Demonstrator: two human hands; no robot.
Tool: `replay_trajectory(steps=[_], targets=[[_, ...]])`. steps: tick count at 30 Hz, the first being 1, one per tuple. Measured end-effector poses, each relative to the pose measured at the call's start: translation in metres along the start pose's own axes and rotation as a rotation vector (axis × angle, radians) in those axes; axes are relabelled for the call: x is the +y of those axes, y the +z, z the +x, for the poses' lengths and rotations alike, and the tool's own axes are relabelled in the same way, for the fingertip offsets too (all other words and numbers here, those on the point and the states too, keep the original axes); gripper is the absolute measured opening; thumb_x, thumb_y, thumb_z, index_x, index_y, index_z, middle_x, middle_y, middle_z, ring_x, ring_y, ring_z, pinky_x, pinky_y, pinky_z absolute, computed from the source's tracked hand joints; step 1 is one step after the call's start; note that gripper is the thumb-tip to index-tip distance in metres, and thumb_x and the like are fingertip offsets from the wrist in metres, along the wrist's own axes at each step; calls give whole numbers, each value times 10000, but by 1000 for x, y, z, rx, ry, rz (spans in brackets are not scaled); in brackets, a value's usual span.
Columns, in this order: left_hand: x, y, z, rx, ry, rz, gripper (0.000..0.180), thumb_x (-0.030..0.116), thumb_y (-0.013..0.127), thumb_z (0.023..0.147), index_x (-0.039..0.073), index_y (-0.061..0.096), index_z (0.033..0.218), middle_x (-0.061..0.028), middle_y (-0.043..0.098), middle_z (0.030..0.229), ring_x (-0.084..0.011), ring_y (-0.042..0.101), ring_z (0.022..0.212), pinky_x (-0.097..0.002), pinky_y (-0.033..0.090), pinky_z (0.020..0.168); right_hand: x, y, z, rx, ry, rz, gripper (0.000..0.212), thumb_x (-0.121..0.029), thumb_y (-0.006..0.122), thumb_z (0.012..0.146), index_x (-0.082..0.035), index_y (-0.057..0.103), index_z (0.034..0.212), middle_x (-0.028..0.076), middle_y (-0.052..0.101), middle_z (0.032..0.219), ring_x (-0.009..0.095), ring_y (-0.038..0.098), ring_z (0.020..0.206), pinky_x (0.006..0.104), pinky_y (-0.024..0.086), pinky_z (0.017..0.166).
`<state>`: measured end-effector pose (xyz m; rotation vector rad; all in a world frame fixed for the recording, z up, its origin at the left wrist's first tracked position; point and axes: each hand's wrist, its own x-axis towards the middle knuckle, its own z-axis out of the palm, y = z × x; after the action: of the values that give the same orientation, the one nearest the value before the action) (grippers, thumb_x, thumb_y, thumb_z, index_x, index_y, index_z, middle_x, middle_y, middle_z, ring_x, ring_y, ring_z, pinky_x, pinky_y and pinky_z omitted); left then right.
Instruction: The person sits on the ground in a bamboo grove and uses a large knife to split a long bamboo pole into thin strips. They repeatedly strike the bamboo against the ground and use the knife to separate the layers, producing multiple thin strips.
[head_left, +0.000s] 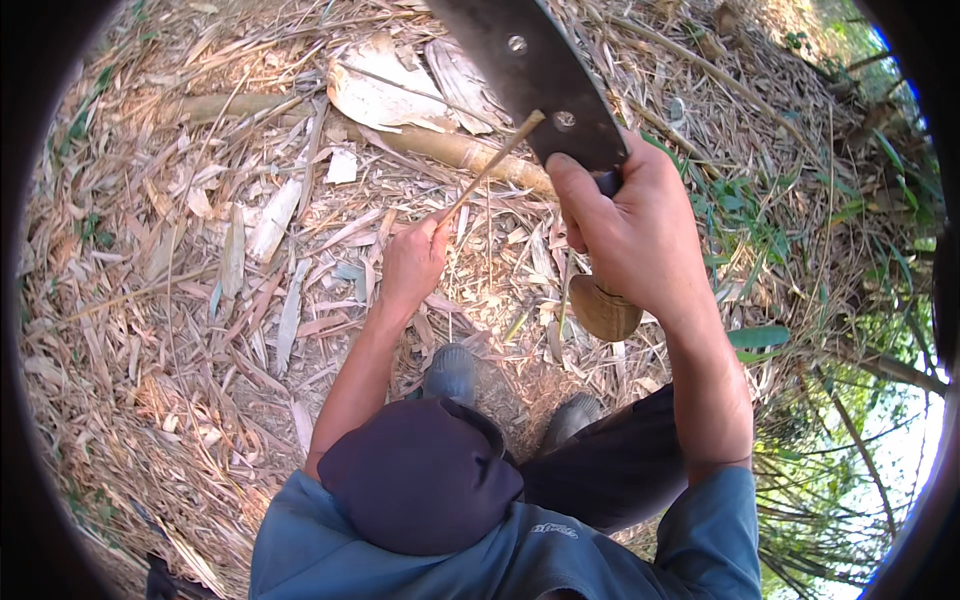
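Note:
My right hand (645, 225) is closed round the grip of a broad machete (545, 85). Its dark blade carries two bright round spots and runs out past the top of the view. Below the fist shows a rounded wooden end (605, 310), which looks like the butt of the handle. Lower and to the left, my left hand (413, 260) pinches a thin stick (490, 165) near its lower end. The stick slants up to the right, and its tip overlaps the blade just above my right thumb. Whether tip and blade touch, I cannot tell.
Dry leaves and bamboo litter (180, 330) cover the ground. A bamboo pole (440, 148) lies across it beyond my hands, with pale sheath pieces (385, 90) behind. My grey boots (452, 374) stand below my hands. Green plants (750, 215) and thin stems (850, 440) edge the right.

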<state>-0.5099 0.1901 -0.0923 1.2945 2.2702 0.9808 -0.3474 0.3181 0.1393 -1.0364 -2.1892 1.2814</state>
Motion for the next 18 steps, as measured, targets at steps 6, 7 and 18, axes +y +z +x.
replay_trajectory(steps=[6, 7, 18], targets=[[-9, 6, -2, 73, 0, -38, 253, 208, 572, 1012, 88, 731, 1169, -153, 575, 601, -306, 573, 531, -419, 438, 545, 5, -9, 4, -231, 112, 453, 165, -155, 617, 970, 4, 637, 929, -29, 578, 625, 53, 538, 516, 256, 427, 476], [-7, 5, -2, 25, -7, 7, 255, 202, 571, 1007, 71, 722, 1166, -183, 600, 655, -352, 595, 589, -426, 477, 640, 8, -8, 2, -157, 72, 358, 165, -153, 620, 965, 8, 651, 962, -20, 585, 629, 58, 542, 519, 261, 431, 478], [116, -136, 21, 486, 759, 77, 302, 103, 773, 839, 35, 708, 1126, -74, 680, 800, -194, 649, 654, -319, 534, 637, 43, 12, -15, -130, -14, 36, 221, -167, 612, 925, 22, 641, 1035, 289, 677, 802, 496, 662, 800, 548, 532, 777]])
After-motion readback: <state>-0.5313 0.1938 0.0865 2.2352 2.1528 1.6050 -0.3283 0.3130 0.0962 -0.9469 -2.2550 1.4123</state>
